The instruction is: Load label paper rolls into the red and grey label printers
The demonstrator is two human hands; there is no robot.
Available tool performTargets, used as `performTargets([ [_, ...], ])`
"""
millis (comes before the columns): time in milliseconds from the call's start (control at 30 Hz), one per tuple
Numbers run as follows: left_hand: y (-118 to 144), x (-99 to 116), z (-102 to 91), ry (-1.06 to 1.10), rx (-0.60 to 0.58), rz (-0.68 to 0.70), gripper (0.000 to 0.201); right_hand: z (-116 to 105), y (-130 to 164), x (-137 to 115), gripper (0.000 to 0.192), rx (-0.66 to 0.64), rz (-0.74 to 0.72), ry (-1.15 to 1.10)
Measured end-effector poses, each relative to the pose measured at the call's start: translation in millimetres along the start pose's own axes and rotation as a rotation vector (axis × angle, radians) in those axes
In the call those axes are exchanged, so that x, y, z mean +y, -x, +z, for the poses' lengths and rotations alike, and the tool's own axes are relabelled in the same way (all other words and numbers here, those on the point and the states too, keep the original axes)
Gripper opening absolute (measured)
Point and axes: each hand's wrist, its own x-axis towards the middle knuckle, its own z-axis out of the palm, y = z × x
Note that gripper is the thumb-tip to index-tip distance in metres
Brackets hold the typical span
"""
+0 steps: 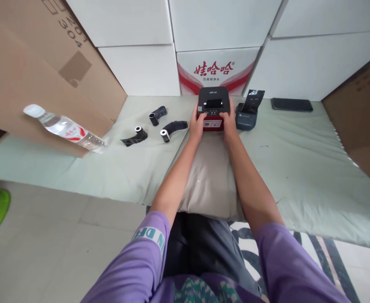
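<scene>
Both hands grasp a black-and-red printer [213, 107] on the pale sheet [298, 168], left hand [198, 123] and right hand [229, 123] clasping its sides, fingers curled over the top edge, beside a blue device [247, 119].

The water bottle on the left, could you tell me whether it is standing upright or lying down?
Lying down: the water bottle rests on its side against the cardboard sheet, white cap pointing up-left.

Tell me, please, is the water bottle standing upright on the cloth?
No, the water bottle lies tilted on its side against the cardboard sheet, left of the paper rolls.
</scene>
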Motion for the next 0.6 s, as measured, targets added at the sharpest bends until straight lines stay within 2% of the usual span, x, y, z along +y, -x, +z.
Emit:
performTargets([
  [100,2.2,2.0,-2.0,-0.034,0.021,0.015,0.053,-4.5,1.5,-15.4,0.087,0.031,0.133,0.02],
  [200,9.8,12.0,-7.9,-0.085,0.07,0.027,0.047,-8.1,15.6,-37.9,0.086,0.014,0.109,0.025],
  [267,24.1,24.7,-13.0,-0.099,0.075,0.061,0.045,-14.0,33.9,-51.0,0.085,0.008,0.059,0.03],
  [333,48.1,39.8,-18.7,-0.1,0.067,0.107,0.042,-23.9,59.6,-61.0,0.084,-0.01,0.005,0.03],
  [433,95.9,58.4,-28.0,-0.13,0.1,0.095,0.036,-41.8,106.8,-71.0,0.081,-0.04,-0.013,0.003],
  [533,137.0,64.7,-35.6,-0.133,0.13,0.133,0.03,-53.9,150.0,-77.1,0.078,-0.056,-0.001,-0.088],
  [600,152.0,62.1,-38.7,-0.118,0.14,0.15,0.029,-56.8,168.1,-79.0,0.08,-0.052,0.007,-0.18],
])
